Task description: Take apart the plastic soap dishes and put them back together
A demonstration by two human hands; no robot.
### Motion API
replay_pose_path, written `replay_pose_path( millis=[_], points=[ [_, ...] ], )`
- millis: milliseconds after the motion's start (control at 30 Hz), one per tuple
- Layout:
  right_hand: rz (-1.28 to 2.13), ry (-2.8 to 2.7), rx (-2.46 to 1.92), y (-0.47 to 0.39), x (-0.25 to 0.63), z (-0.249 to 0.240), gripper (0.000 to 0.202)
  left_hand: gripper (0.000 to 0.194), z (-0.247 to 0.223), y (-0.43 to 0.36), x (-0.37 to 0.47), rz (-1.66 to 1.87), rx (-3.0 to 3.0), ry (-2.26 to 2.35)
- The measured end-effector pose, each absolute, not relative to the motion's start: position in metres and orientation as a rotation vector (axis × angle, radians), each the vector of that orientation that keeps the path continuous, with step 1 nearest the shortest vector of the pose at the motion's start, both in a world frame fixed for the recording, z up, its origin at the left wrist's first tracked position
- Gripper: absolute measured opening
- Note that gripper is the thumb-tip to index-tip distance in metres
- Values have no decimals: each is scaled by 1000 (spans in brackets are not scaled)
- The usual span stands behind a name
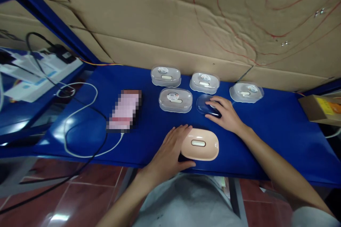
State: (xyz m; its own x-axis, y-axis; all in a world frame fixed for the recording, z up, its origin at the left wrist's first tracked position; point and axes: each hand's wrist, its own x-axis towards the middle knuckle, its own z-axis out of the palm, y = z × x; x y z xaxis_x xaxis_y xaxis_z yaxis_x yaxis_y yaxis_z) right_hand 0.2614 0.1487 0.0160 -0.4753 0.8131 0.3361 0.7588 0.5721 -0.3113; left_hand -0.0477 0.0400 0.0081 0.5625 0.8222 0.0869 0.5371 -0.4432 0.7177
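Note:
A peach oval dish, which looks like a soap dish (pixel 211 150), sits near the table's front edge with a pale capsule-shaped piece in its middle. My left hand (pixel 170 152) wraps its left end, fingers at the far rim and thumb by the near side. Farther back, a clear plastic lid (pixel 201 105) rests on the blue surface. My right hand (pixel 225 113) grips that lid from the right, thumb and fingers on its edges. Just behind are covered dishes with clear lids and round labels: one (pixel 169 104) to the left, another (pixel 199 87) behind.
More covered dishes stand at the back left (pixel 160 79) and back right (pixel 241 95). A pixelated phone (pixel 125 110) lies left, with a white cable (pixel 66 127) looping from it. Power strips (pixel 39 74) are at far left, a small box (pixel 319 108) at far right. Cardboard (pixel 160 25) walls the back.

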Motion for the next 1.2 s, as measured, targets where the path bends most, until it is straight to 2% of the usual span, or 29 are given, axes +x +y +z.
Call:
replay_pose_path(
  millis=[100, 167, 300, 467, 667, 800, 967, 1133, 1200],
  points=[
    [168, -2387, -1314, 151, 258, 22, 48, 113, 9, 39, -49, 582, 2124, 1108],
    [295, -2434, -1245, 135, 250, 35, 54, 111, 10, 40, -49, 606, 2036, 1154],
    [716, -2605, -1019, 90, 233, 61, 85, 111, 14, 43, -47, 652, 1876, 1235],
    [740, -2598, -1030, 64, 225, 64, 66, 113, 14, 41, -42, 643, 1906, 1227],
    [887, -2427, -1018, 63, 234, 53, 70, 114, 9, 33, -43, 658, 2093, 1129],
    [800, -2424, -1073, 62, 239, 52, 73, 100, 6, 29, -43, 640, 2219, 1122],
    [699, -2312, -1041, 69, 255, 52, 63, 86, 11, 20, -38, 612, 2282, 1187],
    [415, -2348, -1199, 78, 258, 42, 58, 48, 13, -1, -29, 571, 2386, 1180],
    [374, -2409, -1211, 81, 256, 38, 57, 43, 12, -10, -25, 570, 2412, 1169]
  ],
)
